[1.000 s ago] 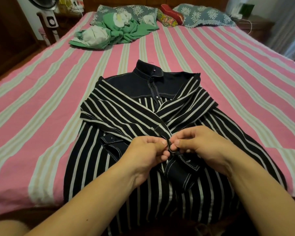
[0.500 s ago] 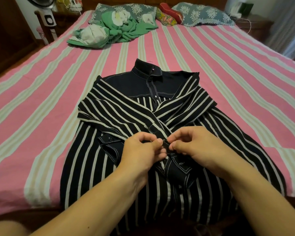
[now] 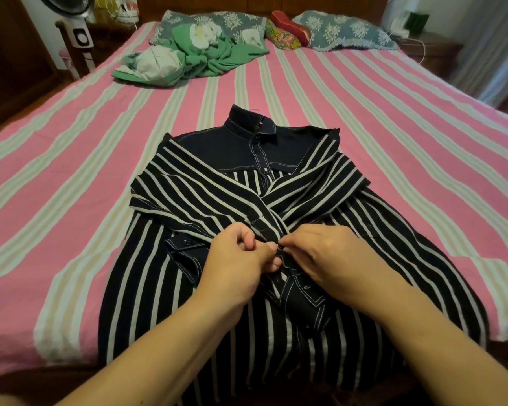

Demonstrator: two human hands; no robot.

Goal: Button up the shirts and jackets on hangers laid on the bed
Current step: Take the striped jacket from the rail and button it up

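The pink-striped bed has open sheet on both sides. The dark striped shirt lies at its near edge, sleeves crossed over the front. The left hand and right hand both pinch the placket mid-chest. I'd hold the buttonhole edge taut and tilt the button through. Keep the hem from sliding off the near edge.

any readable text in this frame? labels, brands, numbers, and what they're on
None readable.
Striped shirt: a small pink tag at the collar, too small to show any print.
Fan stand left of the bed: a round dial, with no lettering legible.
Green box on the nightstand: blurred, with no text discernible.
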